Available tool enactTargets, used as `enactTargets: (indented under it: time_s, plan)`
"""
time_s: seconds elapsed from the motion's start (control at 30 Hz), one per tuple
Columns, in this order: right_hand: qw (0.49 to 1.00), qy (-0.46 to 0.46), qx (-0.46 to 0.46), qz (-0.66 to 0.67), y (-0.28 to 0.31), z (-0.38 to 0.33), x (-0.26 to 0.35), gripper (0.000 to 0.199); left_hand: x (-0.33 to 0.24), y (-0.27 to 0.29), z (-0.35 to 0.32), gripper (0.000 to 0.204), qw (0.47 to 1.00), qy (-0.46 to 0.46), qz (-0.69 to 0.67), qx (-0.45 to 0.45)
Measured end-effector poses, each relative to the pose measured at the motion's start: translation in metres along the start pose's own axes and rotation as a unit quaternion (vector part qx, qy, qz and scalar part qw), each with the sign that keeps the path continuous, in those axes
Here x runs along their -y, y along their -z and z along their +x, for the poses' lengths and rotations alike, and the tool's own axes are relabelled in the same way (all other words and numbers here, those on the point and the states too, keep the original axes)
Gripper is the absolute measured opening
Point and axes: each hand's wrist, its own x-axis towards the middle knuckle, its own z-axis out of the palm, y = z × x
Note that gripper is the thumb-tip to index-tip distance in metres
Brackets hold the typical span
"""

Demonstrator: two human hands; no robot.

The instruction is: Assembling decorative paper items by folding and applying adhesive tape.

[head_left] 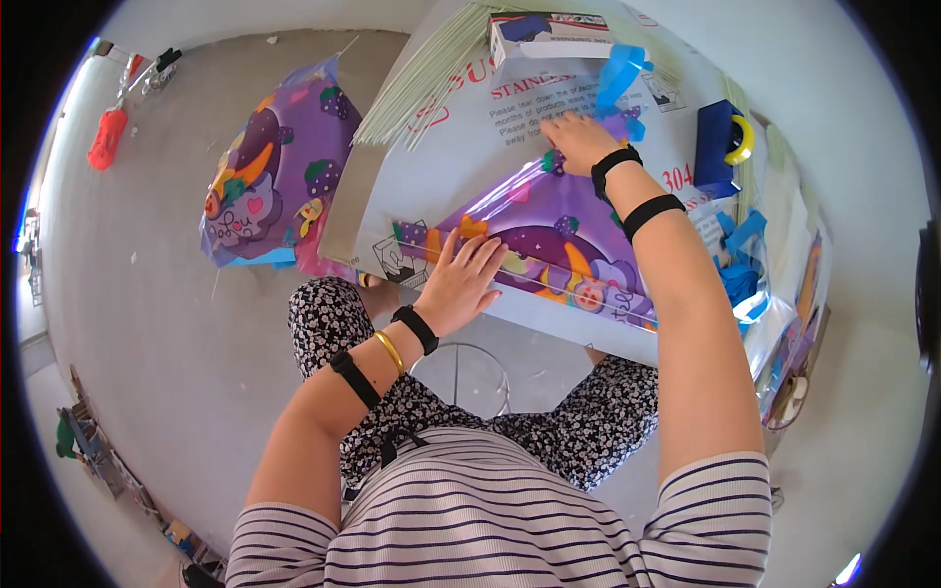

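A purple plastic film with printed cartoon fruit and clear edges (534, 250) lies folded into a rough triangle on the white board in front of me. My left hand (463, 282) rests flat on its near left part, fingers stretched out and apart. Farther up, my right hand (582, 145) presses on the far end of the film, fingers slightly bent and spread on the surface. Some film shows beyond that hand, next to blue plastic strips (619, 78). The underside of the film is hidden.
Pale thin sticks (423, 83) and an open box (549, 37) lie at the board's far side. To the right are a dark blue tape dispenser with a yellow ring (720, 147) and blue strips (742, 269). A bulging purple printed bag (279, 167) stands left of the board.
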Motion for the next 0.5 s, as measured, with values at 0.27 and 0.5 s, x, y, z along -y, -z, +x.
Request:
enactTargets:
  time_s: [0.27, 0.5]
  plan:
    - [0.995, 0.065, -0.063, -0.036, 0.04, -0.036, -0.02, 0.025, 0.0, 0.001, 0.003, 0.069, 0.999, 0.009, -0.027, -0.045]
    - [0.957, 0.089, -0.221, -0.169, 0.043, -0.137, -0.022, 0.015, 0.003, -0.001, -0.002, 0.063, 0.998, 0.002, -0.021, -0.063]
